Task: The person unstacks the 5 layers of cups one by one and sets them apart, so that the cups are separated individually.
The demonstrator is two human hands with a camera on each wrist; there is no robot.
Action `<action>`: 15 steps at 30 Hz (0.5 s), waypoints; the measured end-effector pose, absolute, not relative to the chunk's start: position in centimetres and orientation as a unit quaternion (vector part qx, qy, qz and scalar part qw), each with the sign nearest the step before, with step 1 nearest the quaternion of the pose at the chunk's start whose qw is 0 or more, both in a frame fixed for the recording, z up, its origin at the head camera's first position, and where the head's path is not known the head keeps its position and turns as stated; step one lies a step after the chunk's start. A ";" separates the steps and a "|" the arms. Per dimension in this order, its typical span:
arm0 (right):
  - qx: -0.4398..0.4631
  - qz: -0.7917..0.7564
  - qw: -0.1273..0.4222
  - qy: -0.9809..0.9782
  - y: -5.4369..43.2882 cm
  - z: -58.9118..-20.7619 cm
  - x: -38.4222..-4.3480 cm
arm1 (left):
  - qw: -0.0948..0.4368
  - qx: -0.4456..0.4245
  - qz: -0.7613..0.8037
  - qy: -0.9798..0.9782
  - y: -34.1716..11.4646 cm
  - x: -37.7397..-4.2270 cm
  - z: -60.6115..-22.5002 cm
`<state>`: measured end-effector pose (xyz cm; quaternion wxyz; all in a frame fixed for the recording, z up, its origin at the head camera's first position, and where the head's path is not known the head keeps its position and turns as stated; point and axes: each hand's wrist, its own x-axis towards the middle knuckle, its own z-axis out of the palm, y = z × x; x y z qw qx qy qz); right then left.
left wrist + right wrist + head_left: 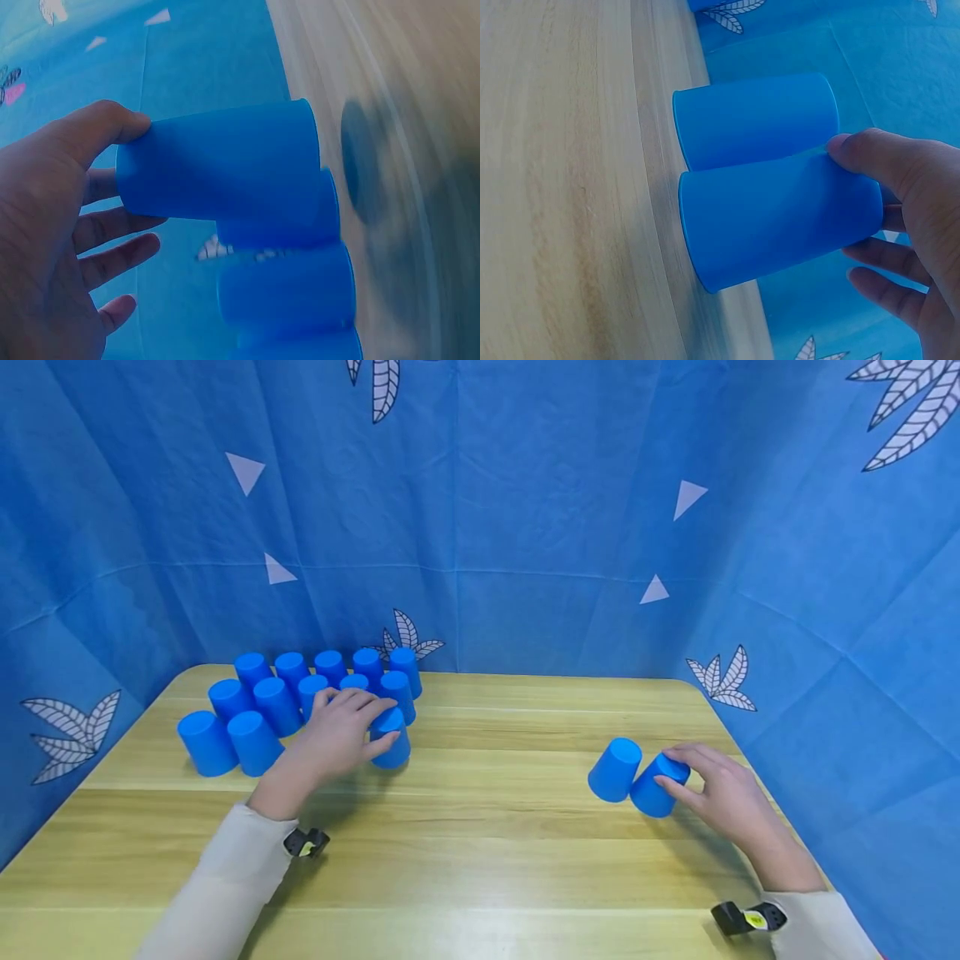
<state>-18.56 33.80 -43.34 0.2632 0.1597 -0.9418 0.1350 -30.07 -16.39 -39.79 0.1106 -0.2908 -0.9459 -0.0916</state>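
Observation:
All the cups are plain blue, upside down with the narrow base on top. My left hand pinches one cup near its base, between thumb and fingers. In the left wrist view that held cup hangs over the wood, its shadow apart from the rim, with other cups just behind it. At the right, my right hand grips another cup by its top end, thumb on one side and fingers on the other. A second cup stands close beside it, and in the right wrist view the held cup overlaps it.
Several more blue cups stand in rows at the back left of the wooden table, among them a front cup and a back corner cup. Blue patterned cloth hangs behind the table and along its sides.

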 end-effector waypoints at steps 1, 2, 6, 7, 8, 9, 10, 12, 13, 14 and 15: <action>0.160 0.135 0.263 -0.942 33.8 -43.3 -18.5 | 0.106 -0.283 -0.092 -0.949 -16.9 -30.1 -39.9; 0.159 0.135 0.264 -0.942 33.8 -43.3 -18.5 | 0.103 -0.275 -0.092 -0.951 -17.4 -30.1 -39.9; 0.159 0.134 0.261 -0.943 33.8 -43.3 -18.4 | 0.099 -0.246 -0.094 -0.960 -19.2 -30.1 -39.9; 0.158 0.134 0.260 -0.943 33.8 -43.3 -18.4 | 0.098 -0.240 -0.094 -0.961 -19.6 -30.1 -39.8; 0.157 0.133 0.259 -0.944 33.8 -43.3 -18.4 | 0.098 -0.233 -0.094 -0.963 -20.0 -30.1 -39.8; 0.157 0.134 0.258 -0.944 33.8 -43.3 -18.4 | 0.096 -0.228 -0.094 -0.964 -20.4 -30.2 -39.7; 0.156 0.134 0.258 -0.944 33.8 -43.3 -18.4 | 0.094 -0.222 -0.094 -0.966 -20.8 -30.2 -39.7; 0.156 0.134 0.256 -0.945 33.8 -43.4 -18.3 | 0.090 -0.212 -0.096 -0.968 -21.5 -30.3 -39.6; 0.157 0.133 0.257 -0.944 33.8 -43.4 -18.4 | 0.089 -0.207 -0.098 -0.969 -21.9 -30.4 -39.6; 0.158 0.134 0.257 -0.944 33.8 -43.3 -18.4 | 0.087 -0.203 -0.098 -0.970 -22.2 -30.4 -39.6; 0.158 0.134 0.258 -0.944 33.8 -43.3 -18.4 | 0.085 -0.199 -0.100 -0.971 -22.6 -30.4 -39.6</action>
